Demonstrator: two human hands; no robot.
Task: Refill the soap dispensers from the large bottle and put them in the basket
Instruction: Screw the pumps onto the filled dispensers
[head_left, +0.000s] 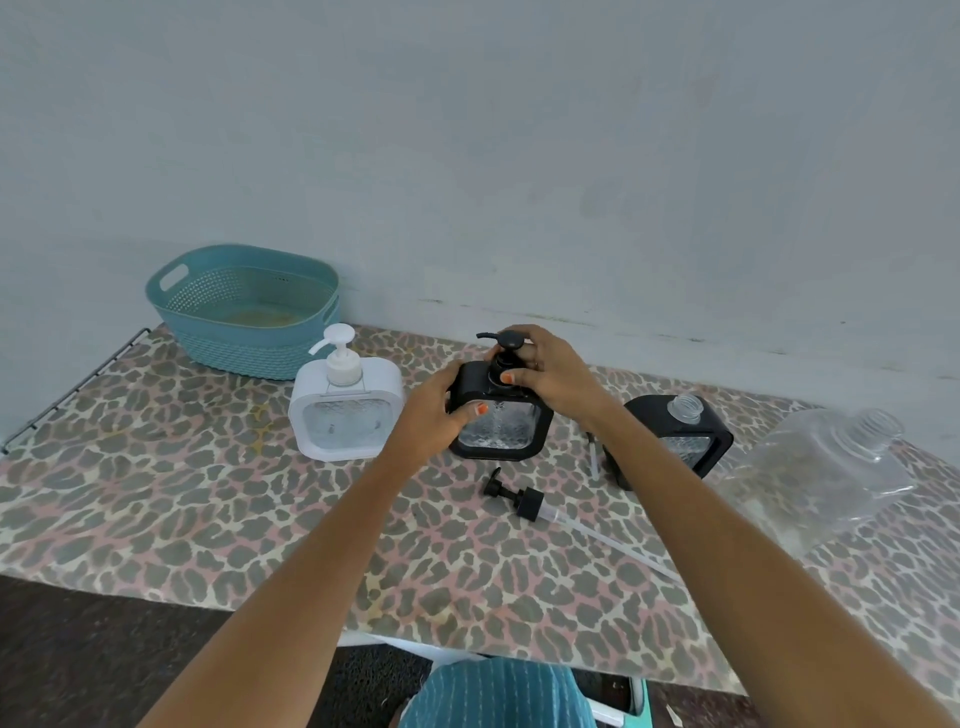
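Black dispenser (498, 421): rigid, probably slick plastic; your left hand (441, 410) grips its side, your right hand (550, 376) pinches the pump (506, 340).

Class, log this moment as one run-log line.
left hand: holds black dispenser | right hand: grips its pump | second black dispenser: uncapped | white dispenser: capped, outside basket

On the table (208, 519), the basket (234, 348) is set at the back left, near the wall (519, 156). The left dispenser (345, 410) is stood just before it, the middle dispenser (498, 426) to the right, the right dispenser (675, 441) further right. A pump (514, 493) is laid before the middle dispenser. The bottle (815, 467) is placed rightmost, just beside the right dispenser.
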